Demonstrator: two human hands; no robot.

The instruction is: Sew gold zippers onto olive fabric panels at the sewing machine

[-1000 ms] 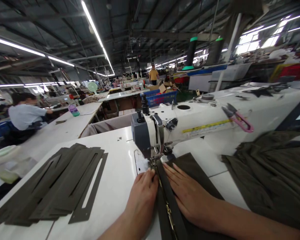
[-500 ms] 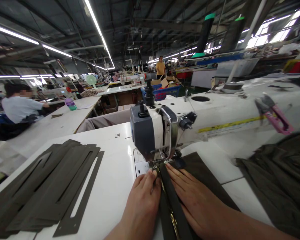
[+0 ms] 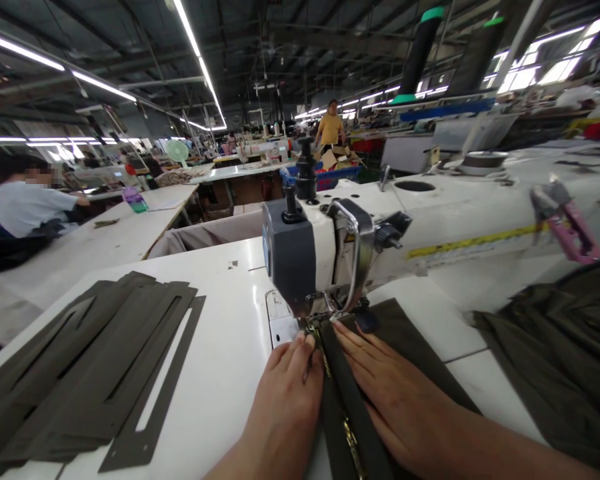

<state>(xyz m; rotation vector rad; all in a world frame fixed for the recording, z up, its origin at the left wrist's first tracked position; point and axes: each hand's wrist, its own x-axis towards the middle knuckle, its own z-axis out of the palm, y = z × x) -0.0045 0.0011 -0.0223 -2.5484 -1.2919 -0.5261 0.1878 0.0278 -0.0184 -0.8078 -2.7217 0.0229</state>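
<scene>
A dark olive fabric piece (image 3: 400, 327) with a gold-toothed zipper (image 3: 347, 430) runs up to the presser foot of a sewing machine (image 3: 313, 263). My left hand (image 3: 287, 393) is closed at the zipper's left edge, fingertips just before the foot; a thin dark line shows between its fingers, and I cannot make out what it is. Flat on the fabric to the right of the zipper lies my right hand (image 3: 395, 393), fingers stretched toward the needle area. The needle itself is hidden behind the foot and machine head.
Flat olive pieces with long slots (image 3: 100, 360) lie stacked on the white table at left. More olive fabric (image 3: 555, 353) is bunched at right. Pink-handled snips (image 3: 573, 230) rest against the machine arm. Other people sit and stand at farther tables.
The camera view has shifted slightly, so the machine appears a little larger and farther right. Both hands stay in nearly the same place on the fabric. The standing person looks nearer.
</scene>
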